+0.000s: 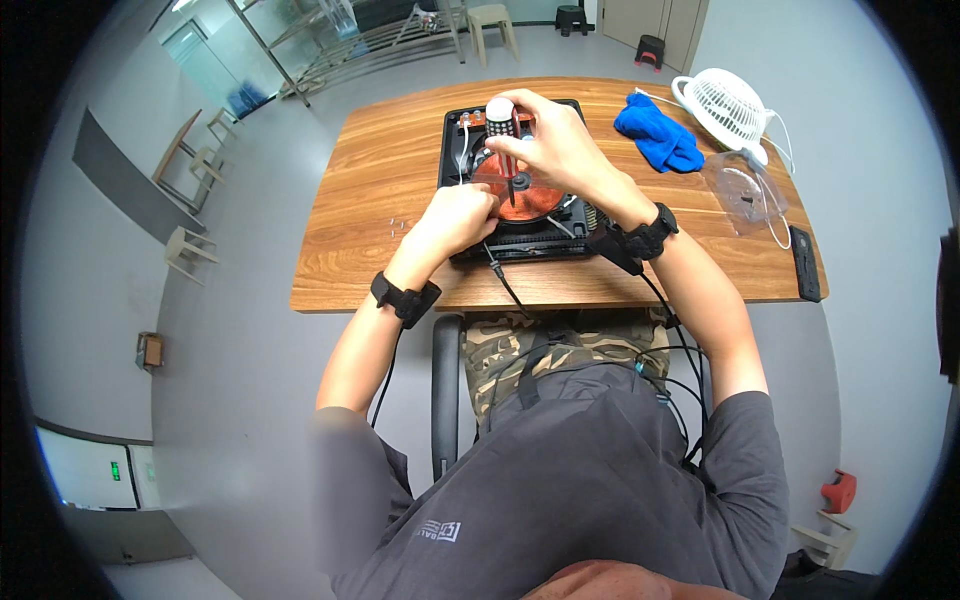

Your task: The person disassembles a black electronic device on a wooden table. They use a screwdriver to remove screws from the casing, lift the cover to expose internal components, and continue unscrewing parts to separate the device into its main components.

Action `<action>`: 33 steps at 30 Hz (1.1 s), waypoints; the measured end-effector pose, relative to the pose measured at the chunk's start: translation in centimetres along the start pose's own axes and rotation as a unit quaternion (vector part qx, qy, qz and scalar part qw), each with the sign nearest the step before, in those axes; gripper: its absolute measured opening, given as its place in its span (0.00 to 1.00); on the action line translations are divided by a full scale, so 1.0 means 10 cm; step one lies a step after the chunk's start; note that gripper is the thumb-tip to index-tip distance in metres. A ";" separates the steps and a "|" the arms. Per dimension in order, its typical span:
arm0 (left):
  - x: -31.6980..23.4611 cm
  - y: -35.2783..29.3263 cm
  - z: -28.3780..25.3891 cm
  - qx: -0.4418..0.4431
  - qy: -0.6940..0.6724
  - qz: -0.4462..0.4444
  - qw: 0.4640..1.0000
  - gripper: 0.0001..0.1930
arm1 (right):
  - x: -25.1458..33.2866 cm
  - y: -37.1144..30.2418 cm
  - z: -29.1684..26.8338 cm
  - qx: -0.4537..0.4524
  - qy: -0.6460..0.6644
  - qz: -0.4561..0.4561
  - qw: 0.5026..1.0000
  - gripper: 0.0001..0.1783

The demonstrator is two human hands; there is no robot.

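An opened black appliance housing (447, 150) lies on the table in front of me, with a round copper-coloured coil (535, 203) inside it. My right hand (548, 140) is closed around the handle of a screwdriver (509, 165), which has a white rounded end and red and dark parts. The screwdriver stands nearly upright, its tip pointing down at the coil. At the coil's left side, my left hand (458, 217) is closed with its fingers curled; what they hold, if anything, is hidden. An orange-brown circuit board (470, 119) shows at the far left inside the housing.
Several small screws (396, 225) lie left of the housing on the wooden table (350, 190). To the right are a blue cloth (658, 133), a white plastic basket-like guard (728, 103), a transparent plastic piece (745, 190) and a black bar (803, 262). Cables hang from my wristbands.
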State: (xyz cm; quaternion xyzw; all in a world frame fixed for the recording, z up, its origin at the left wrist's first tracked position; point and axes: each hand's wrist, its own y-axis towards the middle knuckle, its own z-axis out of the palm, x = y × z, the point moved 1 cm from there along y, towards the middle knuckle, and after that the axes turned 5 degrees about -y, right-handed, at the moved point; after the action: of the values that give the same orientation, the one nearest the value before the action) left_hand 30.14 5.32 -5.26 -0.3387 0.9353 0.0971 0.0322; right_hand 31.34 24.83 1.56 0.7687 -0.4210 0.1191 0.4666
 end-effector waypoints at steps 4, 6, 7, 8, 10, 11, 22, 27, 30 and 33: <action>-0.04 0.06 0.04 -0.021 0.051 0.035 0.998 0.06 | -0.01 -0.02 -0.05 -0.014 0.004 0.001 1.000 0.28; -0.05 0.10 0.08 -0.020 0.083 0.050 0.995 0.05 | -0.02 -0.02 -0.08 -0.026 -0.003 -0.009 1.000 0.28; -0.04 0.10 0.10 -0.024 0.088 0.055 0.994 0.05 | -0.02 -0.02 -0.09 -0.029 -0.007 -0.007 1.000 0.27; -0.04 0.11 0.12 -0.029 0.092 0.063 0.993 0.05 | -0.02 -0.03 -0.11 -0.032 -0.012 -0.004 0.999 0.27; -0.03 0.12 0.14 -0.035 0.097 0.077 0.992 0.05 | -0.01 -0.05 -0.16 -0.027 -0.004 0.012 1.000 0.28; -0.03 0.11 0.13 -0.035 0.100 0.083 0.991 0.05 | 0.00 -0.05 -0.19 -0.025 0.001 0.020 0.999 0.28; -0.08 0.02 0.13 -0.067 0.073 0.077 0.992 0.04 | -0.02 -0.08 -0.24 -0.043 0.020 0.015 0.999 0.25; -0.07 -0.02 0.20 -0.083 0.057 0.085 0.991 0.04 | -0.03 -0.08 -0.23 -0.036 0.023 0.029 0.999 0.25; -0.06 -0.01 0.22 -0.081 0.060 0.084 0.991 0.04 | -0.01 -0.08 -0.26 -0.037 0.017 0.034 0.999 0.25; -0.07 -0.02 0.19 -0.067 0.049 0.082 0.993 0.04 | -0.01 -0.09 -0.26 -0.043 0.013 0.026 0.999 0.26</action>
State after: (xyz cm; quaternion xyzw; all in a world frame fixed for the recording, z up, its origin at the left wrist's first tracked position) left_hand 30.78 5.98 -7.06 -0.2669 0.9517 0.1448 -0.0446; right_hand 32.47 27.23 2.34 0.7351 -0.4394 0.1225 0.5015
